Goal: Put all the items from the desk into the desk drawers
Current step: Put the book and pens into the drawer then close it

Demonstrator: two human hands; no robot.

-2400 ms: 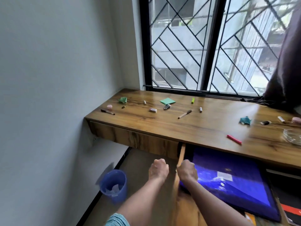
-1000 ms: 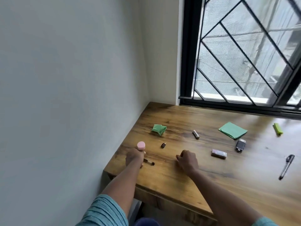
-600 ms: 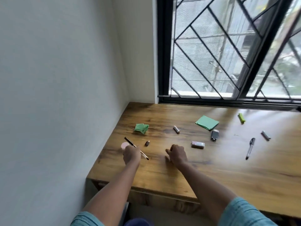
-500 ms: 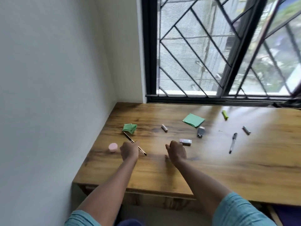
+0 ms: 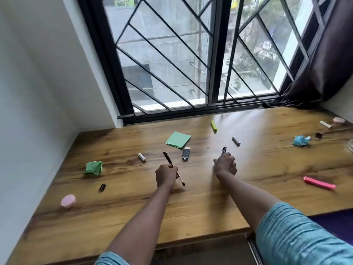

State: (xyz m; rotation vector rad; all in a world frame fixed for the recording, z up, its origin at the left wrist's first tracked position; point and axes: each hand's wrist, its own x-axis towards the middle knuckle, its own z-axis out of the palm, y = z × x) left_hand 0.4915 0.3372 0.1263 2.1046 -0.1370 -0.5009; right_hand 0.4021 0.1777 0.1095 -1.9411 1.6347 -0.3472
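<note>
We see the left hand [image 5: 165,175] nearest us, its grip closed around a dark pen [image 5: 173,168] held tilted above the wooden table [image 5: 191,207]. The right hand [image 5: 225,165] is curled round a second pen [image 5: 224,150] — only its clip end shows past the knuckles. To the left lie a pink round case [image 5: 68,201], a small black cap [image 5: 102,187] and a crumpled green paper [image 5: 94,167]; right, a pink marker [image 5: 319,183]. Further back sit a battery [image 5: 142,157], a USB stick [image 5: 186,153], a green notepad [image 5: 178,139] and a lime highlighter [image 5: 213,126] — beyond, the barred window [image 5: 191,64]
</note>
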